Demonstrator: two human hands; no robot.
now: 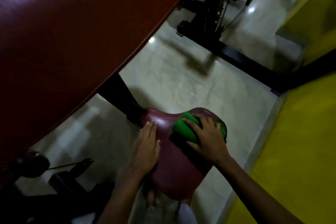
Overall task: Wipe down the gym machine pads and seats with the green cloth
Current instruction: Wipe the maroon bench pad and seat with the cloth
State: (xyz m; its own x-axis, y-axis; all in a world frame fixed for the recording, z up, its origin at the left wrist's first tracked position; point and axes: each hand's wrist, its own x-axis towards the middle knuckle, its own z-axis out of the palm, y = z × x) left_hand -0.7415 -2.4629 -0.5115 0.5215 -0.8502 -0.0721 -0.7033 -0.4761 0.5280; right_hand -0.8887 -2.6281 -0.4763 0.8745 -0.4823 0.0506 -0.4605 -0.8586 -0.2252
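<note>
A folded green cloth (183, 130) is being pressed by the spread right hand (207, 137) onto a glossy maroon seat (174, 165), steadied by the flat left hand (145, 148).

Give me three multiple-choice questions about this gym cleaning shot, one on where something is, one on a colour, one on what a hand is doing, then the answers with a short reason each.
1. Where is the cloth?
A. On the floor
B. On the small seat, under the right hand
C. Draped over the large back pad

2. What colour is the cloth?
A. Green
B. White
C. Blue

3. What is the left hand doing?
A. Gripping the cloth
B. Hanging away from the machine
C. Resting flat on the seat's edge with fingers straight

Answers:
1. B, the cloth lies on the far part of the seat with the right hand's fingers spread over it.
2. A, it shows bright green against the dark red seat.
3. C, the left hand lies on the seat's left side, apart from the cloth, with straight fingers.
</note>
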